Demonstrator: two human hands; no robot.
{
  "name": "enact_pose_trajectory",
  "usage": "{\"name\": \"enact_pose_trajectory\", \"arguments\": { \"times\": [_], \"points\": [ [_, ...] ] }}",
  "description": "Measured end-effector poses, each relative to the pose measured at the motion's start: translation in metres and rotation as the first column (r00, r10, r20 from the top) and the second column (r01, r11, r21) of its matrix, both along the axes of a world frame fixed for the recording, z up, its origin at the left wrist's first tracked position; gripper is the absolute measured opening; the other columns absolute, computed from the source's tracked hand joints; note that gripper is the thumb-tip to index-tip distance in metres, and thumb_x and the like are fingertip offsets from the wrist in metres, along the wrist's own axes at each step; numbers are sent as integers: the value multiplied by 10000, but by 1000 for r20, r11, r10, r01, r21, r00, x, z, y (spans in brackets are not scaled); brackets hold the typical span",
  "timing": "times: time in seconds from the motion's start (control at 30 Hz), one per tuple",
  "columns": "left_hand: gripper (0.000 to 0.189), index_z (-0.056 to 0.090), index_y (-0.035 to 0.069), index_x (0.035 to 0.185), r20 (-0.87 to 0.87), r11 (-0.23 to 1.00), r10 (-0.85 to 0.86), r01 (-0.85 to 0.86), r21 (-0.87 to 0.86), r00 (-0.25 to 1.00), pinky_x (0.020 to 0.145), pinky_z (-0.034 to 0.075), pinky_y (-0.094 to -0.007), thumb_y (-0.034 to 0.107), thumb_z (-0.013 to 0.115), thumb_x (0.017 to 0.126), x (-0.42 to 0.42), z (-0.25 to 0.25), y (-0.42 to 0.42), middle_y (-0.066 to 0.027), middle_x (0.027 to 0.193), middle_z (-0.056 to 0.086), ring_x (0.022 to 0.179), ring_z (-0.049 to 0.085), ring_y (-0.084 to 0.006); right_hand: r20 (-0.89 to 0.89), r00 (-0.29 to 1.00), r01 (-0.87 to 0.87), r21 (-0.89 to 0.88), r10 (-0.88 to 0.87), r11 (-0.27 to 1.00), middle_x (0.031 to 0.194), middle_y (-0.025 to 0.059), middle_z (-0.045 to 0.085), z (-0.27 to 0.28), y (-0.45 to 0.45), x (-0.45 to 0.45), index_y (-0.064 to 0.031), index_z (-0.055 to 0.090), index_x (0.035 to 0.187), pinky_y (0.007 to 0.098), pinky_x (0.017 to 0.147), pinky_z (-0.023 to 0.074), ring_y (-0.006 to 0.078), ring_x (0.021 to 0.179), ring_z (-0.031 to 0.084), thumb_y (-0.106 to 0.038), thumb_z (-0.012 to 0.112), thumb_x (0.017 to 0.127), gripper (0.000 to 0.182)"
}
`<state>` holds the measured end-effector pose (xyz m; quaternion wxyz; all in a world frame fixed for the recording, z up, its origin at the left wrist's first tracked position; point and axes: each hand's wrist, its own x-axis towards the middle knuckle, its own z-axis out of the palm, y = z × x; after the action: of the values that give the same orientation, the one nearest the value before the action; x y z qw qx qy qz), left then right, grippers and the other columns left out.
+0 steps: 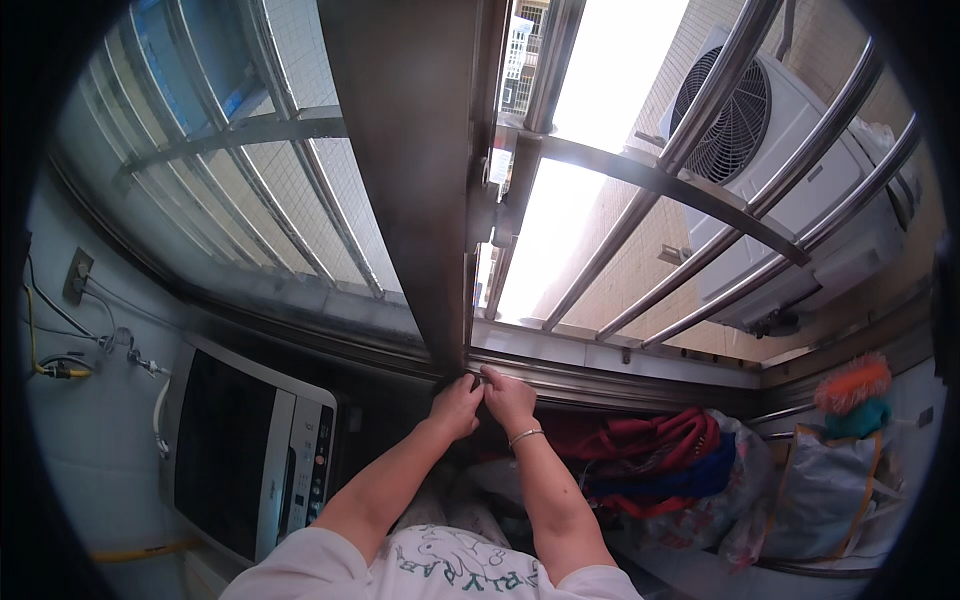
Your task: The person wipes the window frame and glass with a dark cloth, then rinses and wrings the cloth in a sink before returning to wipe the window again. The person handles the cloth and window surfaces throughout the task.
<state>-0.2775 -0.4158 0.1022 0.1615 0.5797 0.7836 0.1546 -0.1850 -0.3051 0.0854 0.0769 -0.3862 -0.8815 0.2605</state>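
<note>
Both of my hands meet at the lower end of a brown metal sash frame (pixel 405 150) of a sliding window. My left hand (pixel 454 411) is curled by the foot of that frame, with something small and dark at its fingertips that I cannot make out. Close beside it, my right hand (pixel 511 397) wears a bracelet (pixel 526 438) at the wrist and has a finger reaching to the window track (pixel 570 386). Whether either hand grips anything is not clear. A glass pane (pixel 247 195) fills the left side, while the right side stands open onto metal bars (pixel 600 262).
A top-loading washing machine (pixel 225 442) stands at left, below a wall socket (pixel 79 276) and a water tap (pixel 142 361). Red and blue cloths (pixel 660 450) are heaped at right near a grey bag (pixel 821 487) and an orange duster (pixel 851 384). Outside hangs an air-conditioner unit (pixel 795 150).
</note>
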Motion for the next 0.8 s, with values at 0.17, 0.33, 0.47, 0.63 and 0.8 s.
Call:
{"name": "enact_pose_trajectory", "arguments": {
  "times": [0.17,0.33,0.47,0.63,0.8],
  "points": [
    [599,529,95,1204,14,998,17,-18,52,1000,880,488,-405,77,707,632,1,1,-1,-122,1126,481,1071,520,-306,-20,989,143,-88,-146,986,835,118,684,4,-2,4,-262,654,1094,462,698,519,349,785,650,-243,528,803,318],
    [605,522,88,1194,-2,999,12,-12,44,1000,868,494,-406,88,717,621,2,-3,0,-120,1124,480,1068,519,-303,-30,996,87,-21,-88,996,835,122,683,-3,2,0,-270,658,1098,456,687,521,348,767,652,-265,527,803,324],
    [586,527,84,1162,-19,998,14,-13,69,1000,857,499,-406,97,725,610,2,-6,-2,-119,1115,480,1062,520,-299,25,997,69,-4,-69,998,829,122,682,-4,4,-5,-291,656,1109,450,676,522,344,764,653,-281,520,804,334],
    [589,522,70,1157,-42,998,6,-4,57,999,864,495,-403,98,728,606,0,-8,-3,-129,1109,478,1056,520,-301,114,993,34,31,-37,999,812,114,683,3,3,-13,-285,662,1064,464,675,518,342,764,654,-276,517,800,302],
    [584,521,58,1166,-28,1000,-11,12,25,1000,876,488,-400,90,716,616,0,-3,1,-135,1122,477,1064,516,-303,179,983,34,-16,-31,999,855,113,685,2,10,-16,-284,660,1045,458,712,516,338,837,651,-262,525,787,291]
  ]
}}
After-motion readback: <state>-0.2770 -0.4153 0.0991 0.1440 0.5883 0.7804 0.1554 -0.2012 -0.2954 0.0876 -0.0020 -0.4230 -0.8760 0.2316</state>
